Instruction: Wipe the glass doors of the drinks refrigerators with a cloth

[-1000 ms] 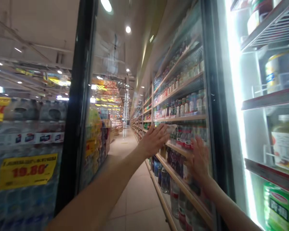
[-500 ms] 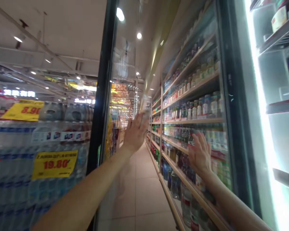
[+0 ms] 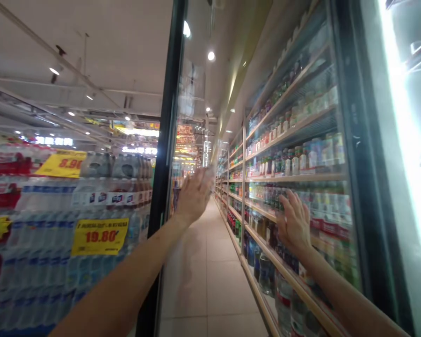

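A tall glass door (image 3: 228, 70) in a dark frame stands in front of me, swung out from a lit cooler. My left hand (image 3: 194, 194) is raised at its left half, fingers stretched upward and close together. A pale blur shows by its fingertips; I cannot tell whether it is a cloth or a reflection. My right hand (image 3: 295, 222) is lifted at the right half, fingers apart and nothing visible in them. Both hands are at the pane, but whether they touch it is unclear. Bottle shelves (image 3: 294, 178) appear in the glass behind my hands.
Left of the door stand stacked packs of water bottles (image 3: 45, 229) with yellow price signs (image 3: 100, 237). A dark door frame upright (image 3: 366, 140) and the cooler's bright light strip (image 3: 403, 117) are at the right. Pale floor tiles (image 3: 192, 281) show through or in the glass.
The door, its frame and the bottle packs have shifted right in view. My left hand sits slightly further left and lower, nearer the left frame; my right hand has barely moved.
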A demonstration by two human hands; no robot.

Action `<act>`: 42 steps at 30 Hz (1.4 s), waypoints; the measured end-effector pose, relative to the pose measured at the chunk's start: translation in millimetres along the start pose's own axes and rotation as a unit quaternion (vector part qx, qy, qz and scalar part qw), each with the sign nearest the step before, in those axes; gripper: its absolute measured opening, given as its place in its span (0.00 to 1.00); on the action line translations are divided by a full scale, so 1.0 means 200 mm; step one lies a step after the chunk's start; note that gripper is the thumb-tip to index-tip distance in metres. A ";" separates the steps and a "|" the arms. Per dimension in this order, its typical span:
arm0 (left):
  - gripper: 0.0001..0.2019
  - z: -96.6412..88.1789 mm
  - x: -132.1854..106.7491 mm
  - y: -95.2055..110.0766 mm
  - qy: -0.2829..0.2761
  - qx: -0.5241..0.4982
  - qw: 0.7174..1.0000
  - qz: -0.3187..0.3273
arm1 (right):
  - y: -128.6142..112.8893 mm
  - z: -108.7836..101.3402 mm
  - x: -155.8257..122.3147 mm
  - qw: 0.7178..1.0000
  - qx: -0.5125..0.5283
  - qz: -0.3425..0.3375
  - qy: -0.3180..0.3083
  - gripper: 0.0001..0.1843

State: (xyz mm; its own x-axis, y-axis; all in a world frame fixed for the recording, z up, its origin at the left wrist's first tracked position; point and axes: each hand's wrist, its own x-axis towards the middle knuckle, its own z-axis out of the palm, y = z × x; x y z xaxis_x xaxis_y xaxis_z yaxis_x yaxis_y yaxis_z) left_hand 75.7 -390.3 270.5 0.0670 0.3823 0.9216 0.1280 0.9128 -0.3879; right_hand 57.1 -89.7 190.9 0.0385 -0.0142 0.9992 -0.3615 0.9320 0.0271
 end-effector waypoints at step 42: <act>0.22 0.08 0.20 0.37 -0.075 -0.056 0.988 0.126 | 0.12 -0.06 0.01 0.999 -0.030 0.017 -0.016 0.24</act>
State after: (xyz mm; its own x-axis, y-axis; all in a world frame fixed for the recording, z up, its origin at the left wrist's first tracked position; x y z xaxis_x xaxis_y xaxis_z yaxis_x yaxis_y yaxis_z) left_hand 73.1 -304.3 279.5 -0.0345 0.6199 0.7839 0.2360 0.7672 -0.5964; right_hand 59.8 -62.5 193.9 -0.0041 0.0074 1.0000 -0.3050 0.9523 -0.0083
